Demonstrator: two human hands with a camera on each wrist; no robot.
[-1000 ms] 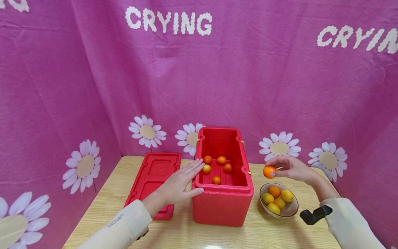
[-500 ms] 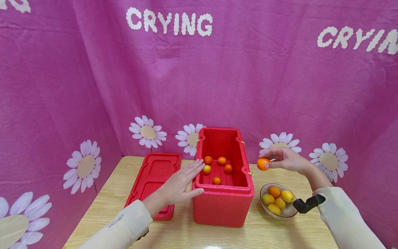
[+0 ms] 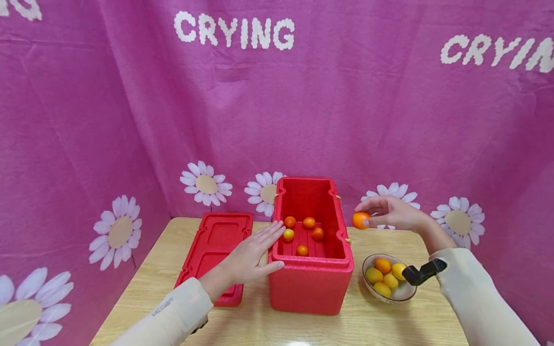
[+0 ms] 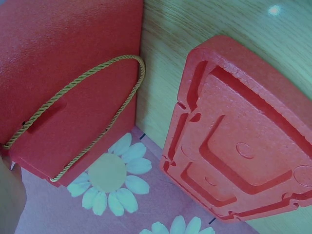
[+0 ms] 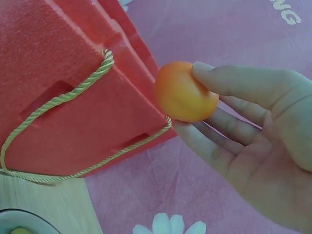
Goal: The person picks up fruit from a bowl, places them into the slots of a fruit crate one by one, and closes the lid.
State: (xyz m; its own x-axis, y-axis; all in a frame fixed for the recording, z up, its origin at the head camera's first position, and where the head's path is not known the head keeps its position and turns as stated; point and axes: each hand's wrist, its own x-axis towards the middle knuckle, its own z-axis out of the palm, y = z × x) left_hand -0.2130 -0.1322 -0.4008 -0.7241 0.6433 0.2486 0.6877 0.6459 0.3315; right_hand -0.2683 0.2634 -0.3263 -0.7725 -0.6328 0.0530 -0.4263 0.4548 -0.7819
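My right hand [image 3: 396,212] pinches a smooth, round orange fruit [image 5: 185,91] between thumb and fingertips, just outside the right wall of a red foam box [image 3: 309,288]. This lidless box has gold rope handles [image 5: 73,92]. Several red-orange round fruits [image 3: 302,251] and a yellow fruit [image 3: 288,235] lie spread on its floor. With its fingers straight, my left hand [image 3: 251,254] rests on the box's left rim. In the left wrist view only a sliver of that hand [image 4: 10,200] shows at the edge.
A bowl [image 3: 404,292] with several yellow and orange fruits [image 3: 383,289] stands right of the box. The red lid [image 3: 216,240] lies on the wooden table [image 3: 147,269] to the left, recessed side up. A pink curtain [image 3: 303,115] with daisies hangs close behind.
My right hand has moved left and up with the orange fruit, from above the bowl's far side toward the box's right rim. The left hand stays on the box.
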